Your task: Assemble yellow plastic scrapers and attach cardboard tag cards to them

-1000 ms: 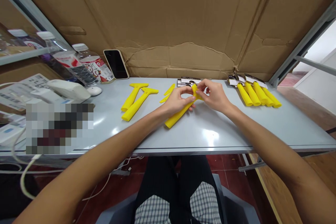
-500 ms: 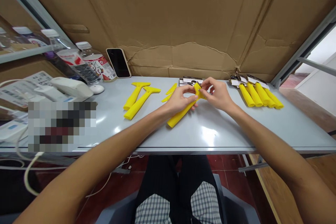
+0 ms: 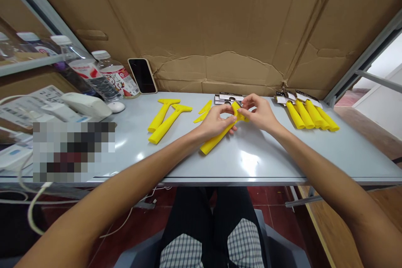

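A yellow scraper (image 3: 217, 141) slants over the table in front of me, its wide head up and its handle pointing down to the left. My left hand (image 3: 217, 121) is closed around it just below the head. The fingers of my right hand (image 3: 256, 111) are pinched at the head, where a thin dark edge like a blade shows. Any small part between those fingertips is hidden. Left of my hands lie two small flat yellow pieces (image 3: 204, 107). Two more yellow scrapers without cards (image 3: 169, 122) rest farther left.
Several yellow scrapers with cards (image 3: 309, 114) lie at right. Behind my hands are flat packs (image 3: 228, 97). A phone (image 3: 142, 76) leans on the cardboard wall (image 3: 201, 21). Bottles (image 3: 117, 76), a white mouse (image 3: 116, 106) and white devices with cables (image 3: 86, 106) crowd the left.
The fingers of my right hand have shifted slightly at the scraper's head, and more of the dark edge shows. My left hand keeps its hold; the rest lies as before.
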### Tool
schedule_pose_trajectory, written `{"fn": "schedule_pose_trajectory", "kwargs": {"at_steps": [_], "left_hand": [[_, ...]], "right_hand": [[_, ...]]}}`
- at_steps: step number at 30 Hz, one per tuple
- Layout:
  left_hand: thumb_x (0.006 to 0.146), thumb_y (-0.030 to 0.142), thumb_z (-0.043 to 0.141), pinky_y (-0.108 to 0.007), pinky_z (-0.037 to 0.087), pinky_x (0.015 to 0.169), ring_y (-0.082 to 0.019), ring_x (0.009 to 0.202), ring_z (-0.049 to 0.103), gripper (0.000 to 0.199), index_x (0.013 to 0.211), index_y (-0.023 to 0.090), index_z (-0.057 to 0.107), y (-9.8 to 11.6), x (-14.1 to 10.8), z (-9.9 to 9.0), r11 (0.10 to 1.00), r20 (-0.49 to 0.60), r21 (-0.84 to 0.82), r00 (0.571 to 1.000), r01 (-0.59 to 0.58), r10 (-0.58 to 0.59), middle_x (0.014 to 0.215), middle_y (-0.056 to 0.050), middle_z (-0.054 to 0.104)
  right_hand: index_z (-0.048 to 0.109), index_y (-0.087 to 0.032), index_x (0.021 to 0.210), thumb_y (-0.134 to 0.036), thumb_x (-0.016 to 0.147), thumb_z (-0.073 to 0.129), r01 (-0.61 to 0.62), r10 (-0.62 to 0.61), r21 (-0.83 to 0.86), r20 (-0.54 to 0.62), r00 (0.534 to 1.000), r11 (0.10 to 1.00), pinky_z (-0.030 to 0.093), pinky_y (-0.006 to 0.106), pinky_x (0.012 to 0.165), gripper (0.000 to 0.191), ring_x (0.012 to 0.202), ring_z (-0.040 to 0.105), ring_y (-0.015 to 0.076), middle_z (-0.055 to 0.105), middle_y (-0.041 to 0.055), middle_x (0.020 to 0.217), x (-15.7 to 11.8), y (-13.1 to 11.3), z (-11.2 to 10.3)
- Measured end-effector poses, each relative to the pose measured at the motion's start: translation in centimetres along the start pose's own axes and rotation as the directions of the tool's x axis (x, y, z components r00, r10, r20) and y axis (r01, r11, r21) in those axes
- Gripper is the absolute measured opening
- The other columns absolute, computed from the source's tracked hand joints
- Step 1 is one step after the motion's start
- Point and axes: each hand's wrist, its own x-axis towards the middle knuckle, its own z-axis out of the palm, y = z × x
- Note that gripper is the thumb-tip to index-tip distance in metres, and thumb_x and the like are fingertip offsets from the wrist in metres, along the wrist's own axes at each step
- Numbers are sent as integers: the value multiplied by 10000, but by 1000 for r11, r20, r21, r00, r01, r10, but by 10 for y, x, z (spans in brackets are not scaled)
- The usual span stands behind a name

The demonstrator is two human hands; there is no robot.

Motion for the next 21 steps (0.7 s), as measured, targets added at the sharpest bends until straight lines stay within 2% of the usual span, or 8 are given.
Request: {"fn": "schedule_pose_trajectory", "kwargs": {"at_steps": [3,5,7,9,11,14,17,21], "left_hand": [[987,189,753,-302,663,589,-145,695,800,164,1134,137,703,5,0,1,998,-9,-43,999,44,-45,1441,-195,732],[1002,167,735,-319,675,616,-157,692,798,138,1132,135,702,10,1,2,993,-46,-83,995,79,-83,1324,-177,781],[1022,141,711,-335,690,664,-175,697,800,90,1111,135,697,15,2,2,982,-101,-129,983,138,-151,1119,-137,817],[1045,130,692,-341,699,715,-191,720,809,44,1088,138,692,19,3,1,963,-148,-178,962,201,-228,949,-98,808],[1060,130,685,-337,698,746,-196,740,815,16,1069,142,689,21,5,-1,945,-174,-221,943,242,-283,880,-81,794],[1064,121,685,-323,688,730,-188,726,812,28,1049,144,687,19,7,0,931,-181,-260,934,256,-307,863,-72,782],[1059,95,676,-312,678,681,-178,692,801,47,1082,135,683,16,8,1,933,-177,-269,939,241,-294,884,-72,782],[1055,77,665,-294,670,634,-169,683,797,70,1090,137,675,13,8,2,941,-180,-258,946,220,-270,947,-79,781]], "right_hand": [[676,-238,958,-440,805,823,-3,3,-17,-1,1000,1000,588,403,787,293,822,731,232,797,53,987,2,2,-2],[674,-238,948,-441,870,790,17,-16,-85,10,1000,996,586,399,793,246,825,734,233,800,59,994,5,4,-9],[686,-233,947,-414,942,741,63,-51,-239,52,997,969,576,402,814,190,858,736,247,802,76,1009,9,9,-21],[727,-217,988,-377,966,738,108,-54,-457,129,990,883,559,428,865,162,927,735,284,800,109,1050,13,16,-36],[780,-198,1089,-392,972,771,99,37,-635,198,980,766,544,459,908,227,1046,735,347,792,158,1145,16,24,-49],[812,-224,1258,-426,953,834,55,232,-760,266,936,648,537,445,890,367,1149,727,391,786,176,1249,18,36,-59],[826,-264,1298,-361,950,839,43,324,-773,315,892,633,517,392,814,362,1080,741,346,808,149,1231,19,43,-58],[825,-272,1312,-256,982,755,47,338,-760,342,877,648,478,356,777,337,1035,746,303,821,129,1205,21,47,-55]]}}
